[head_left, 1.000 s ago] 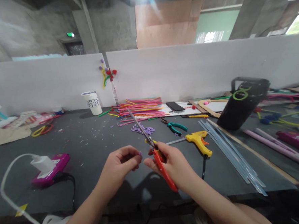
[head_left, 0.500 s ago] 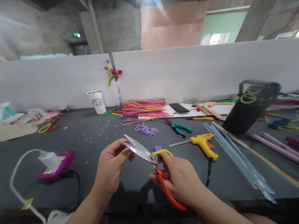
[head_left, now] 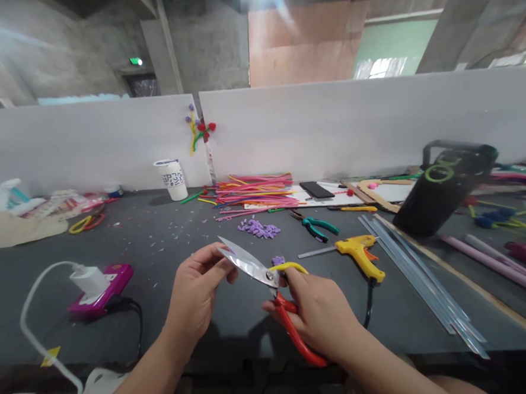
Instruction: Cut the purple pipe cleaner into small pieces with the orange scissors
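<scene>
My right hand (head_left: 316, 307) grips a pair of scissors (head_left: 250, 267) with one red and one yellow handle. Their blades point left and are nearly closed. At the blade tips, my left hand (head_left: 197, 291) pinches a small purple piece (head_left: 232, 251), mostly hidden by the blades and fingers. A small clump of purple bits (head_left: 278, 260) lies just behind the yellow handle. Farther back on the table is a pile of short purple pieces (head_left: 258, 228).
Behind the pile lies a bundle of pink pipe cleaners (head_left: 254, 192). To the right are green-handled pliers (head_left: 317, 227), a yellow glue gun (head_left: 357, 253), clear glue sticks (head_left: 422, 284) and a black bottle (head_left: 444, 190). A purple power strip (head_left: 101, 294) with cables sits left.
The scissor blades have closed from a narrow gap to nearly shut over the purple piece. Both hands stay in almost the same place.
</scene>
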The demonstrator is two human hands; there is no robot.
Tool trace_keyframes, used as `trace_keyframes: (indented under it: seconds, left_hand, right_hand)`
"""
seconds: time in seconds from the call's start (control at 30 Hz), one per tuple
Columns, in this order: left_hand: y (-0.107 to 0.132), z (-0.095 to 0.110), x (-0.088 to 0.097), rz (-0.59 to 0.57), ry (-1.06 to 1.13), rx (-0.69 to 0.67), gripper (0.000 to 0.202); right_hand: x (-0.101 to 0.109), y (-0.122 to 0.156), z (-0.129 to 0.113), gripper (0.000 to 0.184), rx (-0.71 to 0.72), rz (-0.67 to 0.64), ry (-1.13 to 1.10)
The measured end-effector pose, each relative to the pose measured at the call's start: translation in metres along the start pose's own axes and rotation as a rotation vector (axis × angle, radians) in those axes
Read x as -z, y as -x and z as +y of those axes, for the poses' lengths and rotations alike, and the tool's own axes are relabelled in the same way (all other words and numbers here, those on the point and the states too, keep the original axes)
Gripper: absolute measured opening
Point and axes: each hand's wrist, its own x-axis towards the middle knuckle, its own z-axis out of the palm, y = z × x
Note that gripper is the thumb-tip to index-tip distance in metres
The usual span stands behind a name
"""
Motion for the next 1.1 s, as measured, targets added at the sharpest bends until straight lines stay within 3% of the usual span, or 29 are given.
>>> trace_keyframes:
  seconds: [0.77, 0.93, 1.1]
  left_hand:
    - [-0.002, 0.004, 0.002, -0.032, 0.002, -0.008, 0.006]
    - [-0.003, 0.003, 0.0, -0.063, -0.006, 0.066, 0.007]
    - [0.001, -0.002, -0.005, -0.298, -0.096, 0.22, 0.006]
  right_hand:
    - [-0.001, -0.003, 0.0, 0.035, 0.008, 0.041, 0.019]
    - [0.008, -0.009, -0.002, 0.031, -0.111, -0.006, -0.351]
    - [0.016, -0.02, -0.007, 0.016, -0.27, -0.057, -0.946]
